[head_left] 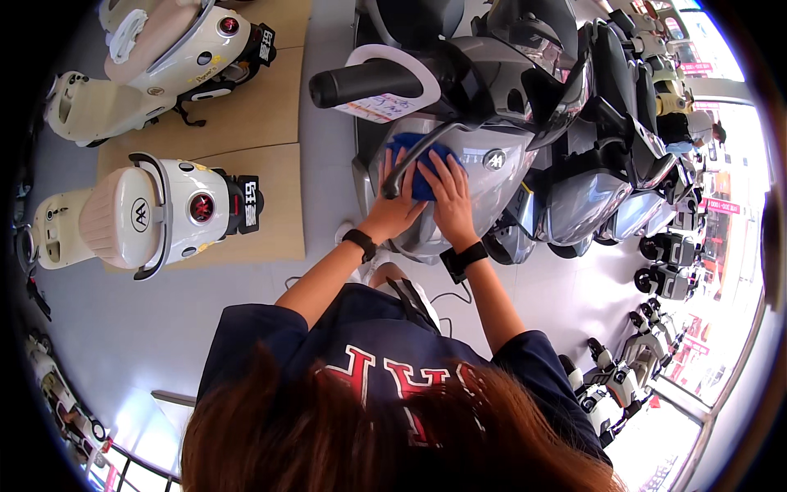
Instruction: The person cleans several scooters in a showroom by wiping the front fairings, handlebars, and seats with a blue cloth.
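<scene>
A folded blue cloth (422, 187) lies against the glossy grey front panel of an electric scooter (492, 193). My left hand (393, 209) holds the cloth at its near left side, fingers pointing away from me. Over that hand slants the scooter's dark brake lever (414, 156), hiding part of the fingers. On the cloth's right side my right hand (449, 197) keeps it pressed to the panel, its fingers laid across the blue fabric. A round emblem (494, 159) shows on the panel just right of the cloth. The black handlebar grip (361, 84) sticks out above my left hand.
A white printed card (385, 105) hangs round the handlebar. More grey scooters (586, 193) stand close on the right. Two cream scooters (139, 211) stand at the left on tan boards (283, 176). A thin cable (451, 297) lies on the floor near my feet.
</scene>
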Available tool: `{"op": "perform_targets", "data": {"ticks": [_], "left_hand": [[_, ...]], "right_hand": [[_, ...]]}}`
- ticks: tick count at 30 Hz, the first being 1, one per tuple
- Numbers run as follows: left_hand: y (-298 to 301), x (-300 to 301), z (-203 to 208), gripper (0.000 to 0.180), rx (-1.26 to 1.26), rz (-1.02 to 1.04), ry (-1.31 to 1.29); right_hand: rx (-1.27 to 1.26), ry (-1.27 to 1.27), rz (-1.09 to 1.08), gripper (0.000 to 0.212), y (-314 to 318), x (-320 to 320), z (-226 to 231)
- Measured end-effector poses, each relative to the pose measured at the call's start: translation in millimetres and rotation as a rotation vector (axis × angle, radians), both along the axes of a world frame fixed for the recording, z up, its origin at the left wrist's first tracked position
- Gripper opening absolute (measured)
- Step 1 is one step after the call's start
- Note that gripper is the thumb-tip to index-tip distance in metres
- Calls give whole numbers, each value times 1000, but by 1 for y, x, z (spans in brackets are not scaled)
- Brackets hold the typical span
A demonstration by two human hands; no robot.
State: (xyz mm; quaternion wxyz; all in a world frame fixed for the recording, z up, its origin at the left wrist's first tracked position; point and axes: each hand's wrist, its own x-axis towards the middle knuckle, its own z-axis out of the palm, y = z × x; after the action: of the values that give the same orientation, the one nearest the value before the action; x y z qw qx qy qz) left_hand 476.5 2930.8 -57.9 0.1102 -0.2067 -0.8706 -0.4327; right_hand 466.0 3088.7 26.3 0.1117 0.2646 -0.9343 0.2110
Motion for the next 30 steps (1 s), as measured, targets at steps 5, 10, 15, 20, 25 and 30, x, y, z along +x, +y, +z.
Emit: {"op": "perform_targets", "data": {"ticks": [5, 10, 15, 20, 25, 30], "left_hand": [[7, 58, -38, 92, -229, -47, -48], [22, 83, -32, 89, -315, -120, -145], [61, 45, 23, 89, -373, -1, -9], [113, 10, 45, 88, -432, 13, 86], [133, 42, 14, 89, -570, -71, 126], [145, 40, 18, 87, -635, -174, 207]], "right_hand": [[23, -45, 2, 64, 22, 55, -47], [-44, -141, -50, 66, 43, 91, -70], [-257, -96, -99, 68, 72, 51, -28], [-333, -20, -129, 70, 120, 24, -20], [-377, -89, -183, 77, 146, 76, -71], [-504, -201, -221, 85, 164, 100, -80]]}}
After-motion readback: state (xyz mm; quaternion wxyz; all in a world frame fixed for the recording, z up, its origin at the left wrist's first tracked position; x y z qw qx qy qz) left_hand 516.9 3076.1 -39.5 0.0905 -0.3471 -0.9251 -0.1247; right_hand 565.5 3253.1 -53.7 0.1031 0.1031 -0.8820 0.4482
